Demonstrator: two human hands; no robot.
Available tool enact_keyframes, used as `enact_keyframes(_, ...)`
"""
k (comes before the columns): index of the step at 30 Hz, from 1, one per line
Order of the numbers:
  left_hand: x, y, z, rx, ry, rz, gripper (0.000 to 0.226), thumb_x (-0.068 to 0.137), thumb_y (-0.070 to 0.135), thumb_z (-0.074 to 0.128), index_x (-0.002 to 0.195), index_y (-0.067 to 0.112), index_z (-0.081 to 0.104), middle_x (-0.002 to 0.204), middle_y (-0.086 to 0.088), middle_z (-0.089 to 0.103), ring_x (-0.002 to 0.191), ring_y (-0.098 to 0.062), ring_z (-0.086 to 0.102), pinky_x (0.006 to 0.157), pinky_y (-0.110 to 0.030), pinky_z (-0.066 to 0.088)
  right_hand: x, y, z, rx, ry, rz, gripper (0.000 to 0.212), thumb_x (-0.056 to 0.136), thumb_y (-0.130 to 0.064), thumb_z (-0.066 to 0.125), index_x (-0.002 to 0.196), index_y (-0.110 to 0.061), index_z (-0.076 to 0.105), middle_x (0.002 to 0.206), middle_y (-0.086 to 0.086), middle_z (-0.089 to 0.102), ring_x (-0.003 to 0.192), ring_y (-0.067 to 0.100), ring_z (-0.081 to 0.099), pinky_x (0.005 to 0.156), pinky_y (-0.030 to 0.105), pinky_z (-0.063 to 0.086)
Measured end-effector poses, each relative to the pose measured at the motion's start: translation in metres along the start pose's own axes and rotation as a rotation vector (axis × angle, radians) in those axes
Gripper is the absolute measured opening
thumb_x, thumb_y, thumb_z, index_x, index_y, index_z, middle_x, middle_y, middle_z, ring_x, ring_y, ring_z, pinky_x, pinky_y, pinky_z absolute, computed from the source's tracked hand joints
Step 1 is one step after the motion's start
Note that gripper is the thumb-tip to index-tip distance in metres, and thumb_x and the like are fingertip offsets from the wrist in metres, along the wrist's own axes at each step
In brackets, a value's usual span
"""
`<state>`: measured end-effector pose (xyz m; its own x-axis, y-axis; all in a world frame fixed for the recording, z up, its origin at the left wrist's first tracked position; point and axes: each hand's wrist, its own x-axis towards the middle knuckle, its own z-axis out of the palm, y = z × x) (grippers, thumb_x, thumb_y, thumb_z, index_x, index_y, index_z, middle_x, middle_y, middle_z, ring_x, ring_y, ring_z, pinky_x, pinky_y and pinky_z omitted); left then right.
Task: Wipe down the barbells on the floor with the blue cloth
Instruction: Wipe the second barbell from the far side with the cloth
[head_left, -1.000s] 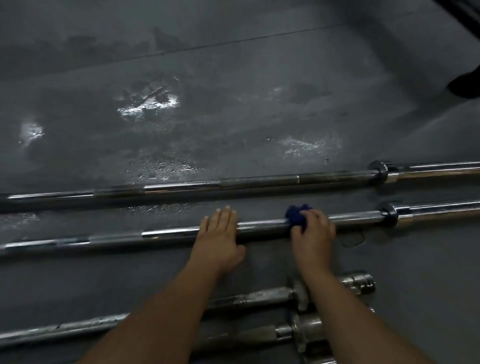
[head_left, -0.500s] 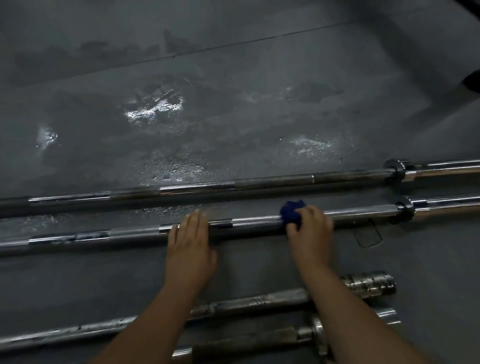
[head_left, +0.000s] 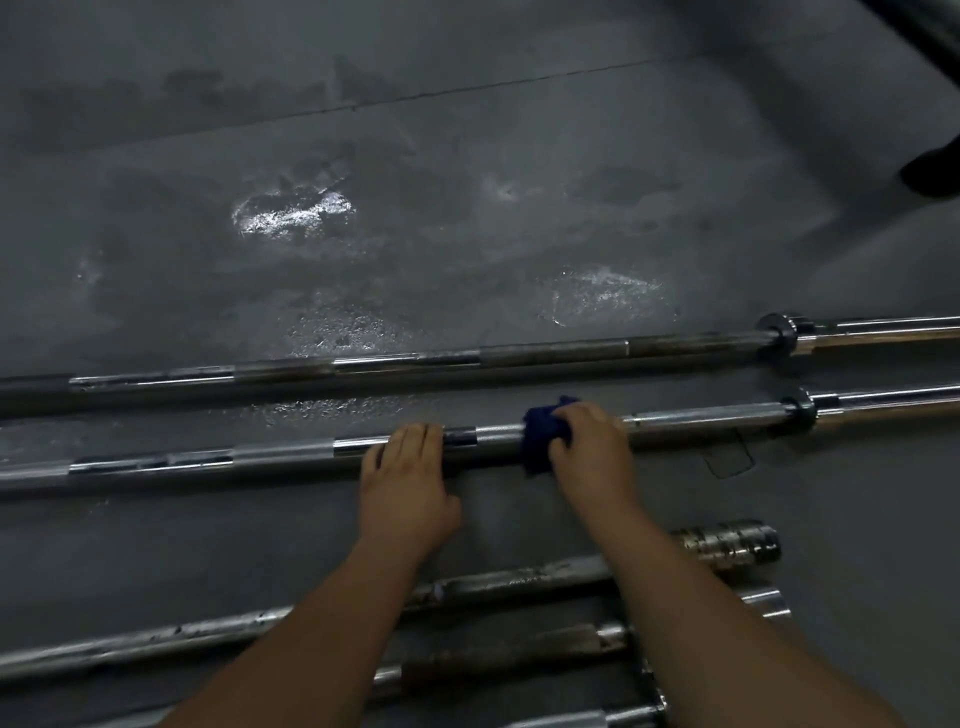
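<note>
Several steel barbells lie side by side on a dark grey floor. My right hand (head_left: 589, 449) grips a bunched blue cloth (head_left: 540, 434) wrapped over the shaft of the second barbell (head_left: 208, 457). My left hand (head_left: 408, 480) rests flat on the same shaft a short way to the left of the cloth, fingers straight. The far barbell (head_left: 519, 356) lies parallel just beyond. Two or more nearer barbells (head_left: 493, 582) pass under my forearms, partly hidden.
Wet, shiny patches (head_left: 291, 213) mark the floor beyond the bars. A dark shape (head_left: 935, 169) sits at the right edge. The collars and sleeves (head_left: 800, 410) of the two far bars run off the frame to the right.
My left hand has slid left along the second barbell and back a little toward the cloth. The cloth hand stays on the same stretch of shaft.
</note>
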<state>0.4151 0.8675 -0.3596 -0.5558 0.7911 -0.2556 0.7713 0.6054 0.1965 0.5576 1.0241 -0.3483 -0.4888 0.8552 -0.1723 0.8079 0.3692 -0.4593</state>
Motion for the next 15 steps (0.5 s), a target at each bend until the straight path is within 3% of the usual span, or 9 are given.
enact_keyframes(3,-0.006,-0.001,-0.007,0.002,-0.022,0.026,0.077,0.062,0.040,0.054,0.137,0.022,0.048,0.139,0.001,0.048,0.130,-0.020,0.043,0.105,-0.042,0.031,-0.013,-0.007,0.005,-0.010,-0.089,-0.103,0.038,0.082,-0.007,0.059,0.119,-0.016,0.063,0.123,0.003,0.057,0.110,0.026,0.048,0.093,0.030,0.040)
enact_keyframes(10,-0.021,0.001,-0.003,0.030,-0.057,0.039,0.068,0.069,0.034,0.057,0.135,0.030,0.042,0.134,0.001,0.039,0.124,-0.022,0.038,0.104,-0.040,0.030,-0.032,0.026,-0.009,-0.046,0.138,0.211,0.038,0.085,-0.012,0.061,0.123,-0.014,0.060,0.128,0.009,0.053,0.113,0.031,0.046,0.086,0.032,0.038)
enact_keyframes(15,-0.025,0.003,0.002,-0.027,-0.091,0.046,0.064,0.074,0.034,0.058,0.135,0.026,0.039,0.135,0.001,0.044,0.130,-0.021,0.039,0.116,-0.041,0.020,-0.055,-0.016,0.018,-0.045,-0.041,-0.045,0.042,0.087,-0.012,0.055,0.129,-0.021,0.057,0.133,0.000,0.048,0.116,0.023,0.040,0.089,0.031,0.042)
